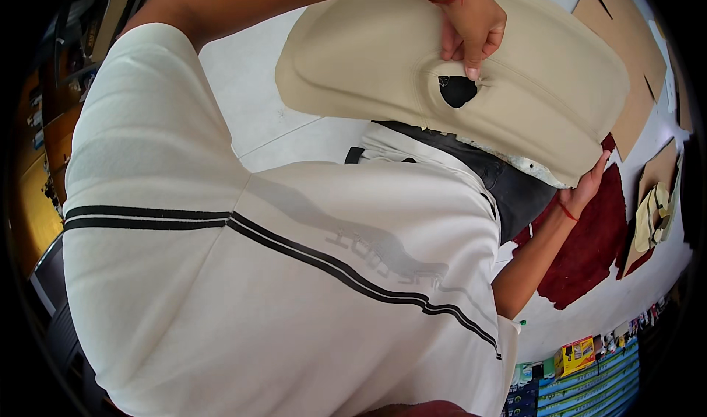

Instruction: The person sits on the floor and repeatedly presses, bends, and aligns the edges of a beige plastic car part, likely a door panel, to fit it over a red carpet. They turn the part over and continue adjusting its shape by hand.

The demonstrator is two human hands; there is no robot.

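Observation:
A large beige upholstered panel [353, 56] with rounded ends and a smooth, leather-like covering lies across in front of me, over my dark-clothed lap. A dark round hole [458, 91] pierces it, ringed by a stitched, puckered edge. My left hand [475, 30] reaches over from the left and is closed, its thumb and fingers pinching the covering at the hole's upper rim. At the panel's lower right corner, my right hand [585, 184] grips the edge, its fingers partly hidden beneath. Along the near edge a rough, whitish underside shows.
Brown cardboard [633, 71] lies on the pale floor beyond the panel. To the right are a dark red cloth [585, 247] and beige scraps [652, 214] on another cardboard piece. A blue striped stack [593, 384] with a yellow box [576, 356] stands lower right.

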